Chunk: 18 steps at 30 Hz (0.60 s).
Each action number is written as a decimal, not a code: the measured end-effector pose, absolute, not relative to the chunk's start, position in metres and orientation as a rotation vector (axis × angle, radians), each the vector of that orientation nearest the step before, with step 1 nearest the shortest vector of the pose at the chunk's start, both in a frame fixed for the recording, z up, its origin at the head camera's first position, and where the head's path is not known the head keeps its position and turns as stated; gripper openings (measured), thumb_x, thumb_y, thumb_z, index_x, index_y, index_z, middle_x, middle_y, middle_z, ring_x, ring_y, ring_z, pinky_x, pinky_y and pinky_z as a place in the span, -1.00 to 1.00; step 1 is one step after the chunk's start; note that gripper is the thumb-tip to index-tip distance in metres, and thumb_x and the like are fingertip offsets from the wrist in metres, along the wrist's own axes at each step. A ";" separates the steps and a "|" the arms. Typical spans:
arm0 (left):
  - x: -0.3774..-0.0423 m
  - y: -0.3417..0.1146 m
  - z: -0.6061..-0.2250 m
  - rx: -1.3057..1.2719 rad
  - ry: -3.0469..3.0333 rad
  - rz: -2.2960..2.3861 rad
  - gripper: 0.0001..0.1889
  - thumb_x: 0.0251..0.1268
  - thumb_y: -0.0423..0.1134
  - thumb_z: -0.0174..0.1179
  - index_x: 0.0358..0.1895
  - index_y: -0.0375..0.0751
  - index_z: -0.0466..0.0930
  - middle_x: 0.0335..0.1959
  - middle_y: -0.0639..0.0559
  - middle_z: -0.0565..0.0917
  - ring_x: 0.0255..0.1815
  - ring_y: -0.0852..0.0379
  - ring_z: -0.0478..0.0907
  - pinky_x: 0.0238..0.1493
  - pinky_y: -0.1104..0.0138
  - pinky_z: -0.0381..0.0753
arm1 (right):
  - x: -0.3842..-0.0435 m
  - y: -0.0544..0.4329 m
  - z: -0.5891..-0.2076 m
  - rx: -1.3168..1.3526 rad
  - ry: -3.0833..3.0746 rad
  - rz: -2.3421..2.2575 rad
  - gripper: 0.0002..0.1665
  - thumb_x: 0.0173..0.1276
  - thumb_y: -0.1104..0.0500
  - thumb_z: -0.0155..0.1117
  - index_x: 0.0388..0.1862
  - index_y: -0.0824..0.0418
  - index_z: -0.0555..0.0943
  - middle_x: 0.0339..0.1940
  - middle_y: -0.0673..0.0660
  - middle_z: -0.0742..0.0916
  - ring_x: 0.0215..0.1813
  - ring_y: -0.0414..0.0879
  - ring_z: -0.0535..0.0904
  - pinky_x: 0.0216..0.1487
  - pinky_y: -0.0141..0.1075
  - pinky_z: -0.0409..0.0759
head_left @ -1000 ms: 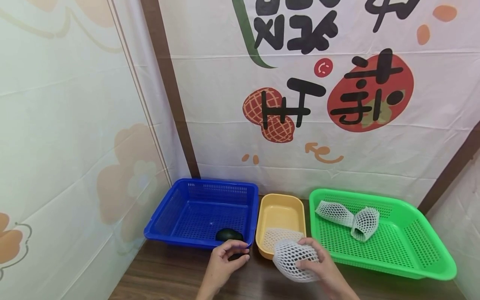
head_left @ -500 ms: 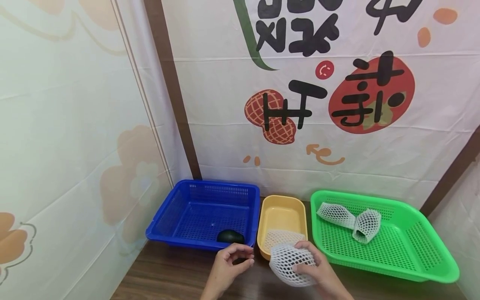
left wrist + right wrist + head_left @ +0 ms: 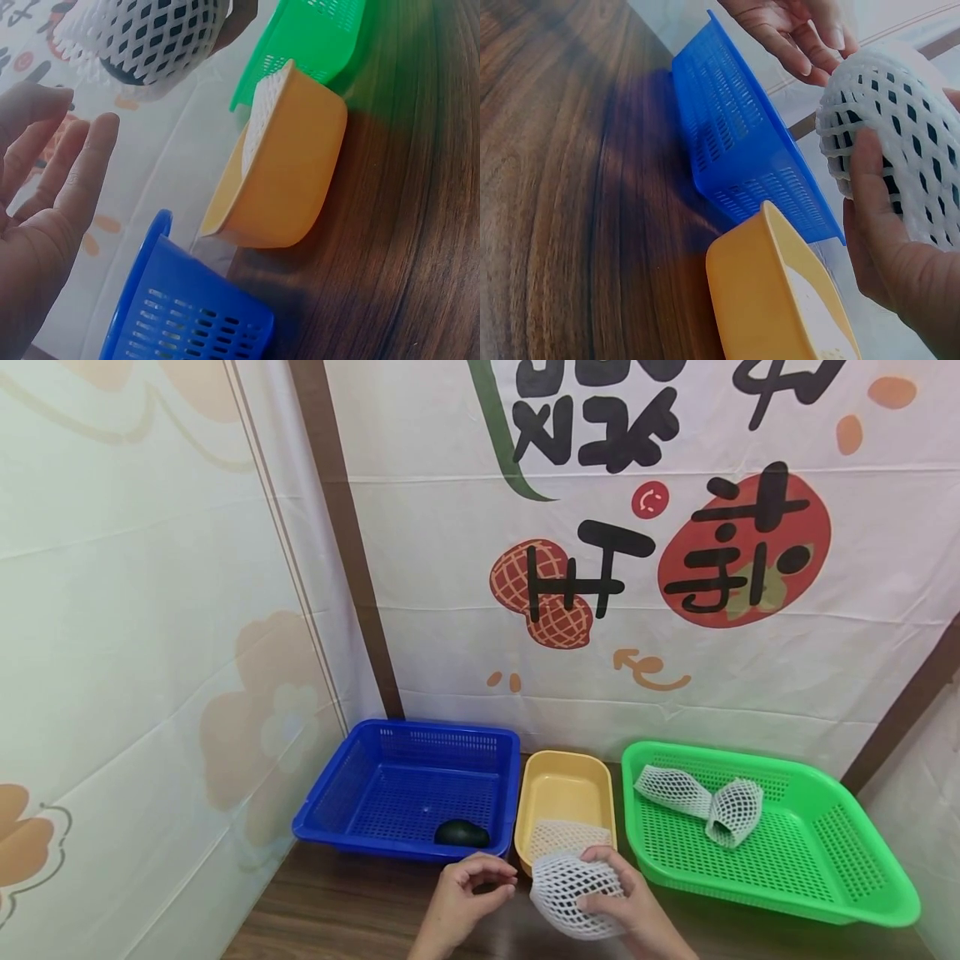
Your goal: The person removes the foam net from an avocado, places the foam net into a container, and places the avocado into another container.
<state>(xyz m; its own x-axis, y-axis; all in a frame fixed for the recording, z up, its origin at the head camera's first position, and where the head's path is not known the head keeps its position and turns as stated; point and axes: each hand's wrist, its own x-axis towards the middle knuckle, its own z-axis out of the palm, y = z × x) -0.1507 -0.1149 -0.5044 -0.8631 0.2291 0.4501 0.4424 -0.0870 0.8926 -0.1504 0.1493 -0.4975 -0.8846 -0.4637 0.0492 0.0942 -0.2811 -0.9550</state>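
My right hand (image 3: 633, 906) grips a white foam fruit net (image 3: 573, 893) stretched round a dark, rounded fruit, held up in front of the yellow tub. Through the mesh, dark skin shows in the right wrist view, and the thumb presses on the net (image 3: 900, 135). To its left, my left hand (image 3: 468, 893) holds nothing; its fingers are loosely bent, with the tips close to the net's left end. Seen from the left wrist, those fingers (image 3: 97, 154) are apart from the net. A dark green oval fruit (image 3: 461, 833) lies in the blue basket (image 3: 420, 777).
Between the blue basket and the green basket (image 3: 810, 868) stands a yellow tub (image 3: 566, 785) with a flat white foam net (image 3: 566, 837) in it. Two net-covered pieces, a left one (image 3: 673, 789) and a right one (image 3: 735, 810), lie in the green basket. Printed cloth hangs behind.
Both hands have drawn slightly nearer each other, the right one carrying the netted fruit a little left and down. The view has shifted slightly; the baskets' contents look the same.
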 end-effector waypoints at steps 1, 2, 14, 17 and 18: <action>-0.150 -0.114 -0.505 -0.738 -2.021 -2.082 -0.84 0.12 -0.52 0.35 -0.22 -0.47 0.66 -0.26 -0.30 0.66 -0.22 -0.03 0.65 -0.14 0.29 0.67 | -0.150 0.149 -0.498 -0.459 1.614 -2.217 -0.48 0.22 0.48 0.18 0.03 -0.02 0.44 0.03 0.34 0.51 0.00 0.20 0.57 -0.05 0.10 0.62; -0.150 -0.114 -0.505 -0.728 -2.027 -2.089 -0.85 0.12 -0.51 0.34 -0.22 -0.47 0.66 -0.26 -0.28 0.66 -0.21 -0.02 0.64 -0.14 0.30 0.67 | -0.150 0.148 -0.498 -0.461 1.611 -2.217 -0.48 0.22 0.48 0.18 0.03 -0.02 0.44 0.03 0.34 0.51 0.01 0.21 0.57 -0.05 0.11 0.61; -0.148 -0.107 -0.504 -0.674 -2.072 -2.188 -0.81 0.13 -0.46 0.37 -0.18 -0.47 0.67 -0.21 -0.28 0.66 -0.18 -0.02 0.64 -0.13 0.23 0.68 | -0.146 0.141 -0.497 -0.454 1.646 -2.206 -0.51 0.21 0.46 0.22 0.02 0.01 0.45 0.07 0.33 0.47 0.04 0.21 0.53 -0.02 0.14 0.59; -0.149 -0.106 -0.504 -0.701 -2.061 -2.175 -0.81 0.14 -0.47 0.36 -0.18 -0.48 0.66 -0.21 -0.30 0.65 -0.17 -0.03 0.63 -0.14 0.25 0.69 | -0.146 0.140 -0.496 -0.446 1.642 -2.200 -0.51 0.22 0.45 0.23 0.02 0.00 0.46 0.07 0.32 0.48 0.04 0.20 0.53 -0.02 0.13 0.59; -0.149 -0.106 -0.504 -0.711 -2.058 -2.164 -0.81 0.13 -0.47 0.36 -0.18 -0.48 0.66 -0.21 -0.30 0.65 -0.17 -0.02 0.63 -0.14 0.25 0.69 | -0.146 0.139 -0.496 -0.446 1.640 -2.199 -0.51 0.22 0.45 0.23 0.03 0.00 0.46 0.07 0.32 0.48 0.04 0.20 0.54 -0.02 0.13 0.59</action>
